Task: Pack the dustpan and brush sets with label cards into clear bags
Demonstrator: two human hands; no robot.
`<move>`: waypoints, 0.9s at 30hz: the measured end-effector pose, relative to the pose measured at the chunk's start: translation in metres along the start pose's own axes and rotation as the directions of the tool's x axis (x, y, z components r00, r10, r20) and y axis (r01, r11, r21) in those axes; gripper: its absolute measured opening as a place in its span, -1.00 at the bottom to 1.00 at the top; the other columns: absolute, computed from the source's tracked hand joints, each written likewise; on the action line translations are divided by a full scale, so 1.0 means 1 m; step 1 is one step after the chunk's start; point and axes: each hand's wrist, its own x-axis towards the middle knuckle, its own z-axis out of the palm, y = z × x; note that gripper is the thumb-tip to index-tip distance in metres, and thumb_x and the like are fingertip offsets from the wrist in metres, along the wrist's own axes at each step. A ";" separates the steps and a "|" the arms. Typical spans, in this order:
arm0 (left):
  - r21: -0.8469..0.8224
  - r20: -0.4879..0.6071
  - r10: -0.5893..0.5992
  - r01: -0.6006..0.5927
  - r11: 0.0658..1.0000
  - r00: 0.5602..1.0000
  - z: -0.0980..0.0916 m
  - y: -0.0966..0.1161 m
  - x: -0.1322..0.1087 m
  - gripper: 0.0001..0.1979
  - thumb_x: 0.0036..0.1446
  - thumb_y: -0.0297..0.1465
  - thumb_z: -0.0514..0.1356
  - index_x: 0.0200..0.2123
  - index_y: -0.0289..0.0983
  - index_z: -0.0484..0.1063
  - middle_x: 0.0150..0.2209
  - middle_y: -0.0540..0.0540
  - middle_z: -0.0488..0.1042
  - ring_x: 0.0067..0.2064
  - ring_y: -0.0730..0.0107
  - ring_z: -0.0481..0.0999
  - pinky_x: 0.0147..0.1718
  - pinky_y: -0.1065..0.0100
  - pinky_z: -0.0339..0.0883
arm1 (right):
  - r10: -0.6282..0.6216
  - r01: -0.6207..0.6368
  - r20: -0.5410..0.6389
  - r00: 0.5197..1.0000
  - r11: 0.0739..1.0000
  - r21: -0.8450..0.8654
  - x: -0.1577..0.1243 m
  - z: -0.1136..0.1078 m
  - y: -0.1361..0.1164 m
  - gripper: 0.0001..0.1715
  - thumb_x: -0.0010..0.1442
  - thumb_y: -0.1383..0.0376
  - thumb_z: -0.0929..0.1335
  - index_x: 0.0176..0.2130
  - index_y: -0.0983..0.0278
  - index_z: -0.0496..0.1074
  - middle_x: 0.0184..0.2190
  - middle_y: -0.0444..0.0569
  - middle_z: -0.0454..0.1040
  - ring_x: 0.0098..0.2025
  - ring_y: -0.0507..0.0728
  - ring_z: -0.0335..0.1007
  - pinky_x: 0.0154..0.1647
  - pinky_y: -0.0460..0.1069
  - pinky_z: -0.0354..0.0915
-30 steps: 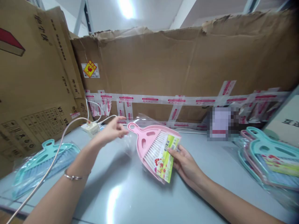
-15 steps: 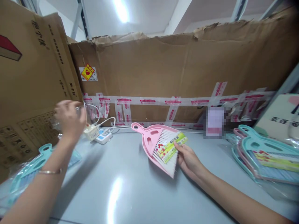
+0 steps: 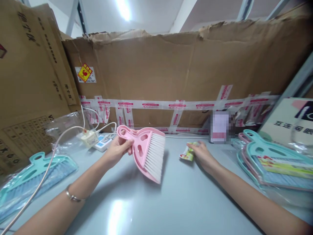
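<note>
My left hand is closed around the handle end of a pink dustpan, tilted above the grey tabletop. A pink brush with white bristles is nested against the dustpan. Off to the right, my right hand pinches a green and white printed label card, which is bent and apart from the dustpan. The fingertips behind the card are partly hidden.
At the left lies a teal dustpan and brush set in clear plastic, crossed by a pale cable. A crumpled clear bag lies near a charger. Several bagged sets are stacked right. A large cardboard box stands behind.
My left hand has left the clear plastic bag and taken the pink dustpan, which moved left. The label card has come off the set and is in my right hand.
</note>
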 end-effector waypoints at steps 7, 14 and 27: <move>0.088 0.192 0.057 -0.075 0.993 0.980 0.016 0.020 -0.013 -0.61 0.03 -0.26 0.27 -0.08 -0.30 0.40 -0.30 -0.14 0.51 -0.68 0.69 0.30 -0.68 0.55 0.23 | -0.635 0.906 0.648 0.422 0.322 -0.274 -0.071 0.039 -0.035 -0.69 0.10 0.23 0.36 -0.12 0.18 0.30 -0.13 -0.01 0.37 -0.02 0.17 0.26 0.04 0.14 0.16; 0.061 0.274 0.095 -0.115 0.991 0.957 0.033 0.036 -0.029 -0.66 -0.03 -0.24 0.30 -0.21 -0.29 0.40 -0.34 -0.11 0.53 -0.70 0.62 0.37 -0.76 0.58 0.21 | -0.632 0.946 0.719 0.288 0.304 -0.112 -0.109 0.063 -0.044 -0.54 0.05 0.22 0.41 -0.07 0.21 0.23 -0.18 0.01 0.30 -0.03 0.17 0.22 -0.06 0.09 0.25; 0.084 0.205 0.111 -0.130 0.988 0.972 0.039 0.036 -0.033 -0.69 -0.02 -0.27 0.30 -0.22 -0.29 0.38 -0.39 -0.08 0.52 -0.67 0.58 0.41 -0.70 0.56 0.29 | -0.620 0.921 0.683 0.387 0.296 -0.253 -0.109 0.071 -0.054 -0.82 0.05 0.31 0.39 -0.31 0.23 0.30 -0.21 0.00 0.29 -0.06 0.21 0.20 -0.07 0.16 0.23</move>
